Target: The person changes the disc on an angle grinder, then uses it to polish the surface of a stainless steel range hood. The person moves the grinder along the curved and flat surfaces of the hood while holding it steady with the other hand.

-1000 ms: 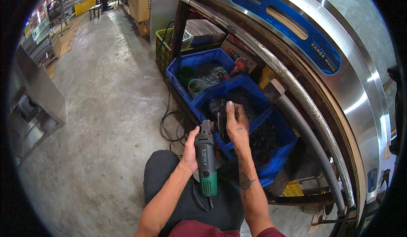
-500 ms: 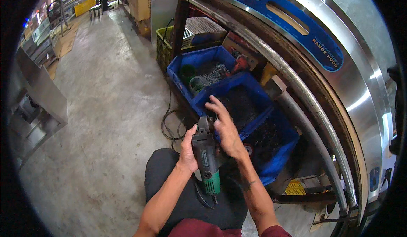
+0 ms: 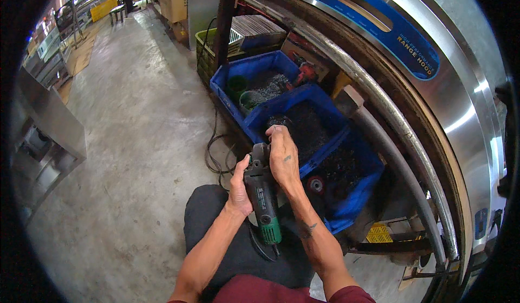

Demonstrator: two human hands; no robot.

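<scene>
Your left hand (image 3: 239,186) wraps the grinder (image 3: 261,193) from the left; your right hand (image 3: 283,157) lies on top, its fingertips (image 3: 276,132) over the crate (image 3: 336,127) ahead.

dark angle grinder (image 3: 261,192) with green rear, held lengthwise above lap, cord trailing

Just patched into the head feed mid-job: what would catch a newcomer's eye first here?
The green-and-black angle grinder at centre, over the person's lap, held by the left hand on its body and the right hand over its head. Just beyond, blue plastic bins of dark small parts sit on the floor. A big curved stainless steel hood with a blue panel fills the right side.
</scene>
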